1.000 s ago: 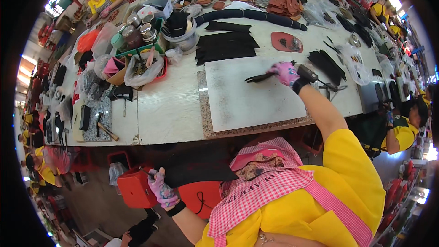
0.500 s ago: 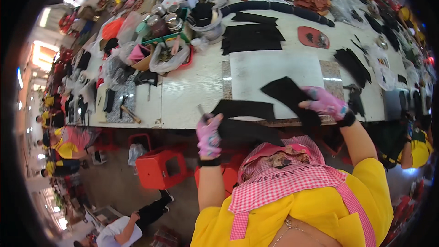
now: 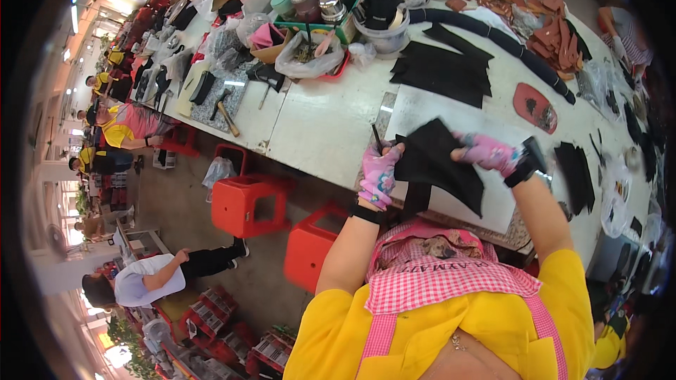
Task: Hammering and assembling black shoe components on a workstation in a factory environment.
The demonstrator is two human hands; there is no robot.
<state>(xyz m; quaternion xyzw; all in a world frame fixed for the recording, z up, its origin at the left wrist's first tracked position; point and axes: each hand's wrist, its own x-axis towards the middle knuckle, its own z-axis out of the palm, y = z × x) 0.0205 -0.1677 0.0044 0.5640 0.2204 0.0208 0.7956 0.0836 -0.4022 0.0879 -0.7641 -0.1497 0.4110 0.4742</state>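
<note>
Holding a black sheet (image 3: 440, 165) between both gloved hands, just above the near edge of the white surface (image 3: 331, 127).

Left hand (image 3: 380, 172) grips the sheet's left edge and also pinches a thin dark tool (image 3: 377, 139); right hand (image 3: 489, 153) is closed on the upper right edge. Half a second ago the sheet sat lower, near the lap; now it is lifted and spread, which suggests it is being turned or checked before cutting. Its long axis slants from upper left down to lower right, with a narrow tail hanging toward the apron (image 3: 451, 278). Beyond lie a black stack (image 3: 443, 70), a red oval piece (image 3: 535, 107), and tubs (image 3: 384, 24). Red stools (image 3: 243, 200) stand to the left.
</note>
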